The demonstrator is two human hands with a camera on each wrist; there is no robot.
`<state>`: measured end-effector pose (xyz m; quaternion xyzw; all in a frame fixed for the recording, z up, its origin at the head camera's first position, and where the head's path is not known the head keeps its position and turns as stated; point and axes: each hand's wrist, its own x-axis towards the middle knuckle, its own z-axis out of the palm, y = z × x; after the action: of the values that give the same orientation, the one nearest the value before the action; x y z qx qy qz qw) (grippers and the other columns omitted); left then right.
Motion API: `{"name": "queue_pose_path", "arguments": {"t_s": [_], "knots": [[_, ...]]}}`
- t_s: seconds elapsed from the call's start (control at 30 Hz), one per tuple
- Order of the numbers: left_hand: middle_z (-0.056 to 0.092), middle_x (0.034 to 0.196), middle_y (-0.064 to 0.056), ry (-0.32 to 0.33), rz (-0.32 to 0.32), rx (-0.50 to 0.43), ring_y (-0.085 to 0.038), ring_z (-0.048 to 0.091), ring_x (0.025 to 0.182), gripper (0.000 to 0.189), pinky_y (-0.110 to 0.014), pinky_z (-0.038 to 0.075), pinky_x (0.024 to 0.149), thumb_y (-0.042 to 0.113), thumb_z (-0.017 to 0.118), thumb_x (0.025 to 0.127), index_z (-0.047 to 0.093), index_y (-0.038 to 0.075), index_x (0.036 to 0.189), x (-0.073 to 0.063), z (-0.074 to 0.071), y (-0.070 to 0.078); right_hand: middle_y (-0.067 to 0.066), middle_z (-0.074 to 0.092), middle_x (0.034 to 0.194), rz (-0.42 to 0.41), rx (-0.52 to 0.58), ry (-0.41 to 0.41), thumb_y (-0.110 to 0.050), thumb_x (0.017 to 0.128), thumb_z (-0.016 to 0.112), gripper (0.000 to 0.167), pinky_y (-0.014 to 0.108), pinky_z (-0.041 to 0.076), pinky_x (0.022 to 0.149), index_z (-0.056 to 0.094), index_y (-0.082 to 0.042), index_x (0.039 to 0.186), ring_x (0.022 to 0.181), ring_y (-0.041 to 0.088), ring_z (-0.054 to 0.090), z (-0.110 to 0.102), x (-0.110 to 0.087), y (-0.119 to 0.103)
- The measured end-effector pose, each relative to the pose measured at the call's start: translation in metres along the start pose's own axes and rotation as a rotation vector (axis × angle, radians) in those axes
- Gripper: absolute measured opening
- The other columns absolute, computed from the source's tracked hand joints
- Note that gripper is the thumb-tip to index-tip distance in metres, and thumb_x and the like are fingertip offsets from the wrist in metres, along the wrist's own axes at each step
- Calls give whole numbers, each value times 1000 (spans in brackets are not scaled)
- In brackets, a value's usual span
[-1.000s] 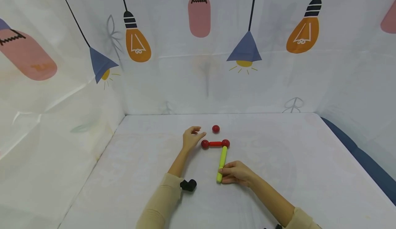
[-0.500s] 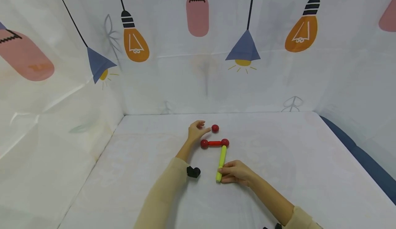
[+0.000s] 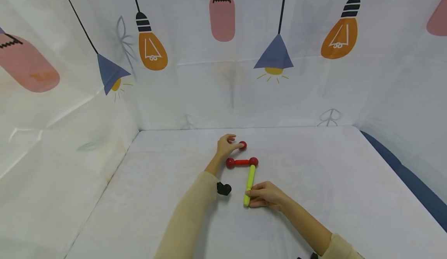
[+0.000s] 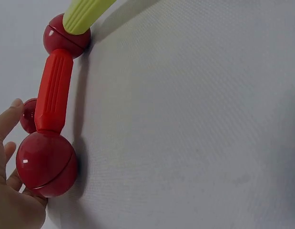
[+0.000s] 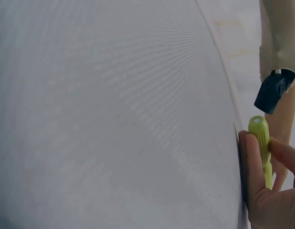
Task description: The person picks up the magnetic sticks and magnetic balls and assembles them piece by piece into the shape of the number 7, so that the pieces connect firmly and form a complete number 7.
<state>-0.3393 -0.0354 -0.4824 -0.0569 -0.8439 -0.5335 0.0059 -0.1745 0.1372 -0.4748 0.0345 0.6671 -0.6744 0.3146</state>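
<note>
A short red rod (image 3: 241, 162) joins two red balls, the left one (image 3: 230, 163) and the right one (image 3: 253, 161). From the right ball a yellow-green stick (image 3: 251, 176) runs toward the person; it narrows to a waist partway, as the right wrist view shows. My right hand (image 3: 267, 195) pinches its near end between thumb and fingers. Behind the rod lies a loose red ball (image 3: 243, 145). My left hand (image 3: 225, 147) is at its left side, thumb tip right at the ball, other fingers spread apart from it. In the left wrist view the rod partly hides that ball (image 4: 29, 116).
The white table (image 3: 314, 173) meets a printed white sheet (image 3: 209, 92) at the back and left. A black wrist camera (image 3: 224, 189) sits at the left cuff. Dark blue fabric (image 3: 398, 166) shows past the right edge.
My left hand has moved right and away from the person, from beside the left ball to the loose ball. My right hand and the joined pieces stay put.
</note>
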Motion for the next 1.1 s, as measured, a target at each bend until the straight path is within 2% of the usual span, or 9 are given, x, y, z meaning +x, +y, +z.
{"name": "queue_pose_path", "arguments": {"t_s": [0.13, 0.3, 0.4, 0.57, 0.63, 0.87, 1.1], "knots": [[60, 118, -14, -35, -10, 26, -27, 52, 106, 53, -36, 49, 85, 27, 77, 78, 59, 7, 123, 3, 3, 4, 8, 67, 80, 2, 0, 0, -14, 88, 66, 25, 32, 56, 72, 60, 7, 101, 73, 16, 68, 0, 0, 0], [60, 116, -15, -67, 10, 102, -28, 54, 105, 50, -40, 46, 88, 27, 76, 79, 60, 10, 123, 5, 7, 9, 9, 68, 80, 9, 6, 16, -14, 87, 67, 26, 32, 56, 72, 59, 7, 101, 72, 17, 68, -1, 0, 1], [61, 114, -14, -84, 30, 171, -29, 53, 107, 47, -46, 40, 92, 30, 75, 79, 62, 12, 120, 5, 8, 11, 9, 68, 80, 9, 8, 21, -14, 87, 67, 26, 32, 56, 72, 59, 7, 101, 72, 17, 68, -1, 0, 1], [62, 113, -12, -120, 24, 241, -29, 48, 111, 40, -51, 32, 96, 31, 74, 79, 67, 14, 115, 5, 10, 11, 9, 67, 79, 8, 14, 16, -13, 88, 66, 24, 32, 56, 72, 58, 6, 101, 72, 16, 68, 0, 1, 1], [63, 113, -11, -123, 17, 237, -28, 48, 111, 39, -51, 31, 97, 31, 74, 79, 68, 13, 114, 5, 11, 10, 8, 67, 79, 3, 13, 12, -13, 88, 66, 24, 32, 56, 71, 58, 6, 100, 72, 16, 68, 0, 1, 1], [62, 113, -10, -116, 3, 150, -23, 54, 102, 41, -37, 46, 89, 24, 75, 81, 65, 10, 117, 6, 9, 2, 8, 67, 79, -2, 7, 17, -12, 88, 66, 23, 32, 56, 71, 58, 6, 100, 72, 17, 68, 0, 0, 1], [63, 111, -12, -72, -20, 53, -24, 56, 101, 42, -34, 49, 87, 20, 76, 80, 64, 4, 117, 0, 0, 1, 9, 67, 80, -3, 13, 14, -12, 88, 65, 25, 32, 56, 72, 58, 7, 102, 73, 17, 68, 0, 0, 2]]}}
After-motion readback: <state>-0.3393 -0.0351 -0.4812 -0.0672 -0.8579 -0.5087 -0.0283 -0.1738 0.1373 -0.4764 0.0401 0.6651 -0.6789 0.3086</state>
